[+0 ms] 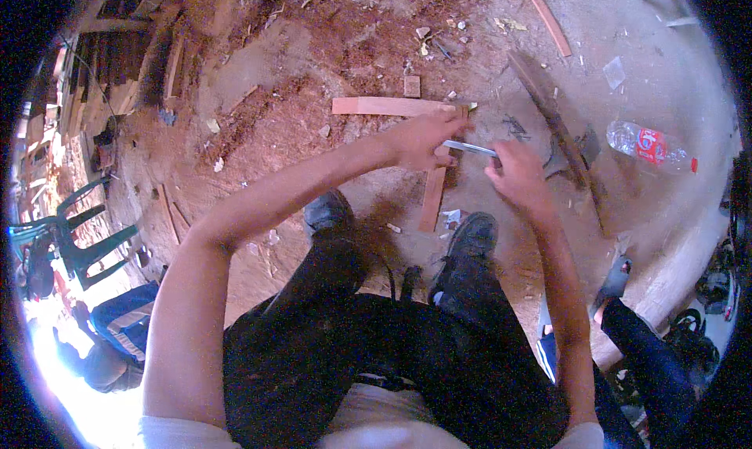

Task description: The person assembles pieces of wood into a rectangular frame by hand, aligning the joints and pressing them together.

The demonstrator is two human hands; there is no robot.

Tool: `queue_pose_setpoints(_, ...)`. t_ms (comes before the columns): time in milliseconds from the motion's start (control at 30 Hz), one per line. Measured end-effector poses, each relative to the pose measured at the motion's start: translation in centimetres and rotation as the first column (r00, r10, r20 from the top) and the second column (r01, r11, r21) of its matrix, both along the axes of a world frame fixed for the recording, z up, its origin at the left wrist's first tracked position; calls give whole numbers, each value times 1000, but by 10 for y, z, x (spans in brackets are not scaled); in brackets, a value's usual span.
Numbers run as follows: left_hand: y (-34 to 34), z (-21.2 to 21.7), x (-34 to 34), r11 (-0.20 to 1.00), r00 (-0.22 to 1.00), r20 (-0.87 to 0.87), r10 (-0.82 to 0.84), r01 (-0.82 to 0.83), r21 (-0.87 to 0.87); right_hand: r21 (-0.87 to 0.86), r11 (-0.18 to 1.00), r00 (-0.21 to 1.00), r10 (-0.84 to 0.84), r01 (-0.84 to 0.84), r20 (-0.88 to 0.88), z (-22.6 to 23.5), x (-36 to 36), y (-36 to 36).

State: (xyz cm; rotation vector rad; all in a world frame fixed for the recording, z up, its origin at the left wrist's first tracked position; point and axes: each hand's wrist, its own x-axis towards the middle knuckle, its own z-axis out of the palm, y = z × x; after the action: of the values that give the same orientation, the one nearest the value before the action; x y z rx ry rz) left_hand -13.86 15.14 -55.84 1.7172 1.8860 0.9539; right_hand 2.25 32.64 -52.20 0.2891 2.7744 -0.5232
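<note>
Two reddish wooden strips meet near my hands: a crosswise strip (376, 105) reaching left, and a lengthwise strip (432, 202) pointing back toward my feet. Over their meeting corner lies my left hand (423, 140), its fingers closed around the wood; whether the strips are joined there is hidden. My right hand (518, 173) is closed on a slim, pale, metallic-looking tool (472, 147). The tool's tip points left and touches or nearly touches my left hand by the lengthwise strip. Its exact kind cannot be made out.
A small wood block (412, 86) lies beyond the crosswise strip. Right of my hands are a dark plank (558, 124) and a clear plastic bottle (648, 145). Green plastic chairs (86, 234) stand at left. Another person's leg (646, 343) is at lower right. Wood scraps litter the dirt floor.
</note>
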Motion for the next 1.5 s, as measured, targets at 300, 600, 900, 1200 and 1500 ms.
queue_pose_setpoints(300, -33, -44, -76, 914, 998, -68, 18, -44, -403, -126, 991, 905, -85, 35, -418, -2, -46, -25)
queue_pose_setpoints(600, -208, -28, -235, 736, 760, 4, 650, -629, -252, -10, 981, 925, -187, 195, -330, -29, 12, 37)
queue_pose_setpoints(900, -328, -68, -263, 544, 589, -594, 548, -790, -282, 145, 912, 791, -244, 384, -561, -51, 74, 85)
queue_pose_setpoints(1200, -299, -95, -245, 457, 490, -642, 590, -858, -234, 403, 643, 740, -421, 652, -525, -107, 235, 237)
queue_pose_setpoints(1500, -309, -77, -252, 441, 465, -690, 555, -867, -230, 297, 764, 811, -581, 573, -70, -96, 238, 230)
